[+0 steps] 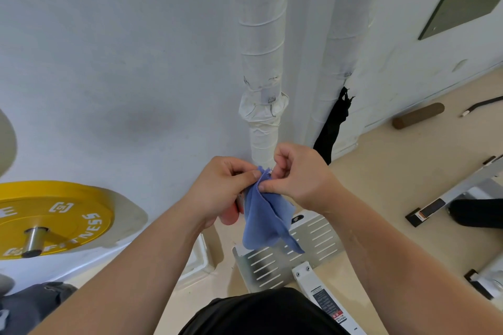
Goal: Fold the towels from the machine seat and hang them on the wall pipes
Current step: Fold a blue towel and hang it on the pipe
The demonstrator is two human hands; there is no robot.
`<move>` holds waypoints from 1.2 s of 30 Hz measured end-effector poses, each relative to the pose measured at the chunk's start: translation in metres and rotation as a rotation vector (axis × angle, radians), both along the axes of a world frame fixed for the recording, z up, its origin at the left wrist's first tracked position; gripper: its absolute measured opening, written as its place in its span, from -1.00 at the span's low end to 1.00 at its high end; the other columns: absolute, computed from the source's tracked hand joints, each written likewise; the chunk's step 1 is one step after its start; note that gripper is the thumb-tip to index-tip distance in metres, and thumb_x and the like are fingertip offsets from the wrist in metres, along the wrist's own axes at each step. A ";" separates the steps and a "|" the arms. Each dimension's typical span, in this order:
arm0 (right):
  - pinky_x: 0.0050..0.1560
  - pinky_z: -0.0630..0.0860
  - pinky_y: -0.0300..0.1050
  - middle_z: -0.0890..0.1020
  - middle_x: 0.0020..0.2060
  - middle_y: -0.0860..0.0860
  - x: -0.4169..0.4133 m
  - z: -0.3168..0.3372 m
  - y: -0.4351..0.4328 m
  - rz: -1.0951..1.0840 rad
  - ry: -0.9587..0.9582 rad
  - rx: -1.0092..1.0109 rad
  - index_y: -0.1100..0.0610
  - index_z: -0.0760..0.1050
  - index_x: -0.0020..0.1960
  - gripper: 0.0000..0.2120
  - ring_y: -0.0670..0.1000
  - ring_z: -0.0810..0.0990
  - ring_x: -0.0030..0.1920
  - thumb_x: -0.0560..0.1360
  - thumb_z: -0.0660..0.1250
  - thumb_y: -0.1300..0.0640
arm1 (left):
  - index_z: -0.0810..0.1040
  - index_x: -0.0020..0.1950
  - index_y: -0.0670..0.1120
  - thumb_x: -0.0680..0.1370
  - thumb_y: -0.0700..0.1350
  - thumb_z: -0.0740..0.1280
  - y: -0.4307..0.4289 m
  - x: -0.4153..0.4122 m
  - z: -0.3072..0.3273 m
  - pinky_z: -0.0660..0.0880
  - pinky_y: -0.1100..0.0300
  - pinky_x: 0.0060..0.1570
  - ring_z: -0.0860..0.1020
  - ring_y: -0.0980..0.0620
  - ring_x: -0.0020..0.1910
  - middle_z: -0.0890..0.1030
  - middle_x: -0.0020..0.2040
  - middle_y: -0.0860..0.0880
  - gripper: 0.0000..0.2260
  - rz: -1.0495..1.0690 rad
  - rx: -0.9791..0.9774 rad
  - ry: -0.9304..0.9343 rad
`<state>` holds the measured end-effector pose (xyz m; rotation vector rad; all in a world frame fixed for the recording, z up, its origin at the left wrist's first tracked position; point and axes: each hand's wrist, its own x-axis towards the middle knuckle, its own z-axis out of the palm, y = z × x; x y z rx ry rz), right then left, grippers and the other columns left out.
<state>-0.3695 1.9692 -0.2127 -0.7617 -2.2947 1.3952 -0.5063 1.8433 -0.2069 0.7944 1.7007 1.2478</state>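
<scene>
A small blue towel (268, 219) hangs in front of me, pinched at its top edge by both hands. My left hand (220, 187) pinches the upper left corner between thumb and fingers. My right hand (298, 174) pinches the edge right beside it, fingers curled. The cloth droops in loose folds below the hands. Two white wrapped wall pipes rise straight ahead: the nearer pipe (262, 43) just behind the hands, and a second pipe (339, 49) to its right. A dark cloth (333, 128) hangs by the second pipe.
A yellow weight plate (54, 215) on a steel sleeve sits at the left. A perforated metal footplate (313, 250) of a white machine lies below the towel. More machine frame (462, 198) stands at the right, with a brown roller (417, 115) on the beige floor.
</scene>
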 end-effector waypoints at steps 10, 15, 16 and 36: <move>-0.30 0.46 -0.02 0.52 -0.47 -0.02 -0.002 0.006 -0.001 0.027 -0.037 0.158 -0.08 0.20 -0.32 -0.48 0.04 0.46 -0.39 0.23 0.58 0.19 | 0.69 -0.16 -0.13 0.38 0.19 0.48 -0.004 0.003 0.017 0.53 -0.39 -0.18 0.57 -0.45 -0.24 0.59 -0.15 -0.41 -0.63 -0.123 -0.072 0.172; -0.32 0.40 -0.24 0.62 -0.35 0.08 -0.002 0.002 -0.005 -0.003 0.035 0.095 -0.02 0.28 -0.24 -0.53 -0.15 0.40 -0.40 0.26 0.62 0.15 | 0.73 -0.12 -0.10 0.57 -0.17 0.41 -0.003 0.000 0.014 0.57 -0.04 -0.13 0.60 0.02 -0.25 0.70 -0.18 -0.19 -0.88 -0.031 0.003 0.251; -0.30 0.37 -0.34 0.64 -0.32 0.05 -0.002 0.000 -0.006 0.002 0.043 0.090 -0.02 0.33 -0.20 -0.57 -0.16 0.43 -0.38 0.29 0.62 0.14 | 0.73 -0.12 -0.09 0.59 -0.19 0.38 -0.003 -0.001 0.013 0.54 0.06 -0.15 0.59 0.06 -0.25 0.70 -0.18 -0.17 -0.85 -0.016 0.014 0.264; 0.16 0.45 -0.02 0.58 0.12 -0.05 0.023 -0.075 0.041 0.174 -0.662 0.711 -0.07 0.61 0.12 -0.75 0.07 0.49 0.20 0.59 0.23 -0.14 | 0.56 -0.06 -0.04 0.68 -0.16 0.22 -0.027 -0.076 0.013 0.43 0.31 -0.22 0.44 0.23 -0.31 0.54 -0.24 0.07 -0.83 0.611 0.193 0.372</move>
